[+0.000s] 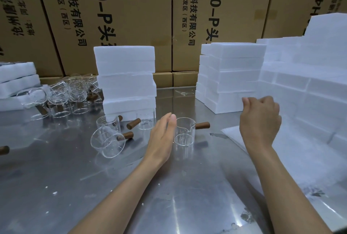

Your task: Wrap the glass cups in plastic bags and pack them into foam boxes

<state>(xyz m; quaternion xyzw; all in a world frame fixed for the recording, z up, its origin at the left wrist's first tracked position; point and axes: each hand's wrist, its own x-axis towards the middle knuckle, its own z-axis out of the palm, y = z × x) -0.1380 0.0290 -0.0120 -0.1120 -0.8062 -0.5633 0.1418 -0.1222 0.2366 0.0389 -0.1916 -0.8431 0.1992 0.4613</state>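
A clear glass cup [185, 133] with a brown wooden side handle stands upright on the steel table [75, 177] at the centre. My left hand [162, 136] is beside it on its left, fingers straight, fingertips level with the cup's rim. My right hand [260, 121] hovers to the right with fingers loosely curled, holding nothing, over a flat stack of plastic bags [281, 158]. Two more cups [108, 139] sit left of centre, one tipped on its side. Another cup [145, 121] stands against the middle foam stack [127, 81].
Several more glass cups [75, 94] crowd the far left beside foam boxes [16, 81]. Tall foam box stacks [234, 75] rise at the centre right and along the right edge [309, 75]. Printed cardboard cartons [131, 17] wall off the back.
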